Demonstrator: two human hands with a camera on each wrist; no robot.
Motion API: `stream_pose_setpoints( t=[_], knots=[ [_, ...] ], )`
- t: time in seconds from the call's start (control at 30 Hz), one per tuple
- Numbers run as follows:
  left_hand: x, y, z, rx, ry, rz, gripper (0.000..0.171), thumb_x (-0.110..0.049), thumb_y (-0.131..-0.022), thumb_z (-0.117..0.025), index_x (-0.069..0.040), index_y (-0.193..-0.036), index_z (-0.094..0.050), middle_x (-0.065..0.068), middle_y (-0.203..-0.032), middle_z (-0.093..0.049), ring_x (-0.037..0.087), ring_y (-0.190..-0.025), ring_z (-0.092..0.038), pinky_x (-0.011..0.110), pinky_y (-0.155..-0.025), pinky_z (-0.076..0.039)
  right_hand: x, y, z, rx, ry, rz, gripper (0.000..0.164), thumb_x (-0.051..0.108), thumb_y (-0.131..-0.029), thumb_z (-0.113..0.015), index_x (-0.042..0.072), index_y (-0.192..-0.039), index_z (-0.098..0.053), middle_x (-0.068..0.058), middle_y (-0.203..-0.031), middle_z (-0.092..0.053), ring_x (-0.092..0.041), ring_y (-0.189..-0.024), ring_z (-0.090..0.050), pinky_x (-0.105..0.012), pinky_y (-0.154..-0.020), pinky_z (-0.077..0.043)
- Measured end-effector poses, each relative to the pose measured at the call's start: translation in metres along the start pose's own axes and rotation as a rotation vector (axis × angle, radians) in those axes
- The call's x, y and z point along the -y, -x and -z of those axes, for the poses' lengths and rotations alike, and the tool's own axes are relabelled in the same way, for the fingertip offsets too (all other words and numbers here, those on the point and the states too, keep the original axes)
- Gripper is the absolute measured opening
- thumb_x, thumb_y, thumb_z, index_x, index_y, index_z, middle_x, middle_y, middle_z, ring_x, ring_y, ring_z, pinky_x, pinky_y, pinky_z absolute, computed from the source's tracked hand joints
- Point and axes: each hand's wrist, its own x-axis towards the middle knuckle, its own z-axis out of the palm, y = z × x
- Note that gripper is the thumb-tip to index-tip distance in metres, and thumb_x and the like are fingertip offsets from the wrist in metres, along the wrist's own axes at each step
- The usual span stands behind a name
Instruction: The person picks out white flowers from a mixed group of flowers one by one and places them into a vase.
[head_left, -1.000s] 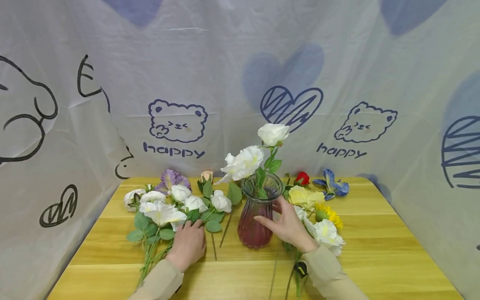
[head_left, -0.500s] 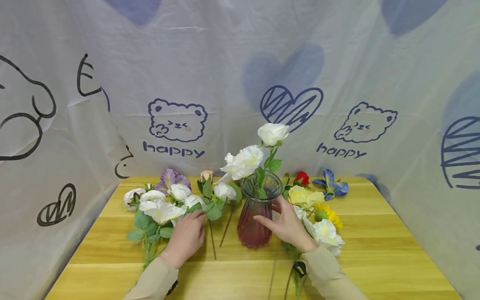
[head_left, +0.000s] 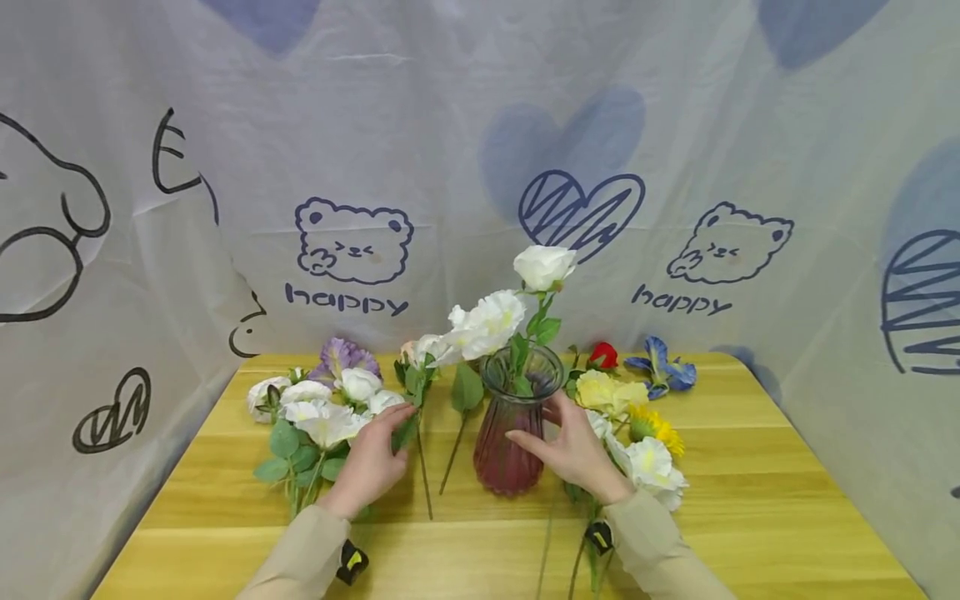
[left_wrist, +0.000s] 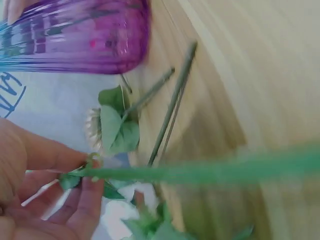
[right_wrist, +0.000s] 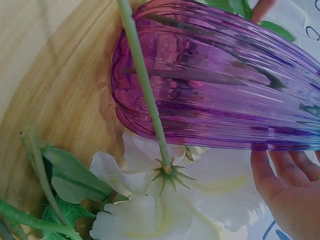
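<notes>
My left hand (head_left: 369, 462) pinches the green stem (left_wrist: 150, 173) of a white rose between thumb and fingers. In the head view this rose (head_left: 426, 350) stands raised and tilted, its leaves just beyond my fingertips. My right hand (head_left: 576, 450) holds the right side of a ribbed glass vase (head_left: 510, 450), thumb in front and fingers behind. The vase is upright, purple-red below and greyish at its rim. Inside it stand a white rose (head_left: 544, 267) and a ruffled white flower (head_left: 487, 323) leaning left. Fingers of my right hand (right_wrist: 290, 182) touch the glass in the right wrist view.
White flowers (head_left: 322, 421) and a purple flower (head_left: 345, 360) lie at the table's left. To the right lie a red rose (head_left: 603, 356), a blue flower (head_left: 663, 367), a yellow flower (head_left: 609, 393), a sunflower (head_left: 658, 432) and a white flower (head_left: 651, 471). A printed curtain (head_left: 465, 250) hangs behind.
My left hand has picked up the white rose from the left pile, raising its bloom up and back toward the vase's left side. The right hand and vase have stayed nearly still.
</notes>
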Motion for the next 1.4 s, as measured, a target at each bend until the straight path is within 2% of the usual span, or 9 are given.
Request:
stream_pose_setpoints(
  t=[0.1, 0.23, 0.37, 0.5, 0.73, 0.87, 1.03, 1.2, 1.4],
  knots=[
    [0.000, 0.002, -0.003, 0.078, 0.068, 0.070, 0.064, 0.011, -0.074, -0.063, 0.001, -0.135, -0.047, 0.019, -0.142, -0.043, 0.034, -0.099, -0.058, 0.041, -0.073, -0.055, -0.014, -0.001, -0.002, -0.004, 0.004, -0.007, 0.065, 0.022, -0.081, -0.075, 0.012, -0.137, -0.042, -0.011, -0.130, -0.053, -0.030, -0.118, -0.052, -0.045, -0.097, -0.047],
    [0.002, 0.007, -0.009, 0.153, 0.100, 0.105, 0.067, 0.010, -0.076, -0.064, 0.002, -0.139, -0.042, 0.024, -0.144, -0.037, 0.040, -0.113, -0.051, 0.042, -0.074, -0.053, -0.023, -0.002, -0.002, 0.004, 0.007, -0.010, 0.068, 0.033, -0.080, -0.074, 0.020, -0.138, -0.041, -0.004, -0.131, -0.052, -0.024, -0.119, -0.052, -0.041, -0.098, -0.047],
    [0.006, 0.011, -0.014, 0.195, 0.048, 0.080, 0.066, 0.011, -0.076, -0.061, 0.005, -0.139, -0.040, 0.024, -0.145, -0.036, 0.040, -0.118, -0.048, 0.039, -0.073, -0.050, -0.024, -0.002, -0.002, 0.004, 0.000, -0.001, 0.068, 0.038, -0.080, -0.073, 0.022, -0.138, -0.041, -0.003, -0.131, -0.052, -0.024, -0.118, -0.053, -0.042, -0.097, -0.047],
    [0.006, 0.015, -0.016, 0.191, 0.025, 0.055, 0.066, 0.011, -0.076, -0.062, 0.004, -0.138, -0.042, 0.020, -0.143, -0.039, 0.032, -0.102, -0.056, 0.032, -0.062, -0.048, -0.023, -0.002, -0.002, 0.007, 0.002, -0.006, 0.069, 0.040, -0.080, -0.073, 0.023, -0.138, -0.040, -0.003, -0.131, -0.052, -0.024, -0.119, -0.052, -0.041, -0.098, -0.047],
    [0.001, 0.021, -0.013, 0.153, -0.047, 0.058, 0.045, 0.002, -0.081, -0.065, 0.000, -0.125, -0.052, 0.015, -0.114, -0.052, 0.021, -0.083, -0.056, 0.033, -0.064, -0.050, -0.023, -0.001, -0.002, 0.015, 0.002, -0.027, 0.068, 0.041, -0.081, -0.072, 0.021, -0.138, -0.041, -0.003, -0.133, -0.051, -0.025, -0.121, -0.051, -0.040, -0.099, -0.046],
    [-0.002, 0.025, -0.012, 0.191, -0.123, 0.079, 0.029, -0.005, -0.087, -0.062, -0.003, -0.115, -0.054, 0.010, -0.097, -0.053, 0.017, -0.071, -0.052, 0.033, -0.059, -0.047, -0.023, -0.001, -0.002, 0.014, 0.003, -0.027, 0.067, 0.041, -0.081, -0.072, 0.021, -0.137, -0.041, -0.004, -0.132, -0.051, -0.025, -0.121, -0.051, -0.042, -0.099, -0.046],
    [-0.002, 0.030, -0.015, 0.268, -0.165, 0.102, 0.021, -0.005, -0.084, -0.063, -0.009, -0.103, -0.052, 0.005, -0.085, -0.048, 0.017, -0.066, -0.046, 0.031, -0.053, -0.042, -0.023, 0.000, -0.002, 0.014, 0.002, -0.039, 0.068, 0.042, -0.080, -0.072, 0.022, -0.137, -0.041, -0.003, -0.132, -0.051, -0.025, -0.120, -0.051, -0.042, -0.098, -0.046],
    [0.000, 0.032, -0.019, 0.324, -0.159, 0.058, 0.021, -0.005, -0.082, -0.065, -0.008, -0.096, -0.050, 0.001, -0.071, -0.051, 0.016, -0.060, -0.047, 0.030, -0.050, -0.042, -0.023, 0.000, -0.003, 0.015, 0.002, -0.033, 0.069, 0.040, -0.080, -0.072, 0.022, -0.138, -0.040, -0.003, -0.133, -0.051, -0.025, -0.120, -0.051, -0.041, -0.098, -0.046],
    [0.001, 0.030, -0.020, 0.362, -0.101, 0.055, 0.017, -0.002, -0.083, -0.064, -0.009, -0.093, -0.053, -0.001, -0.062, -0.047, 0.013, -0.051, -0.042, 0.027, -0.043, -0.037, -0.023, 0.000, -0.003, 0.000, 0.008, -0.028, 0.067, 0.040, -0.080, -0.072, 0.023, -0.137, -0.041, -0.002, -0.132, -0.052, -0.024, -0.119, -0.052, -0.041, -0.098, -0.047]
  ],
)
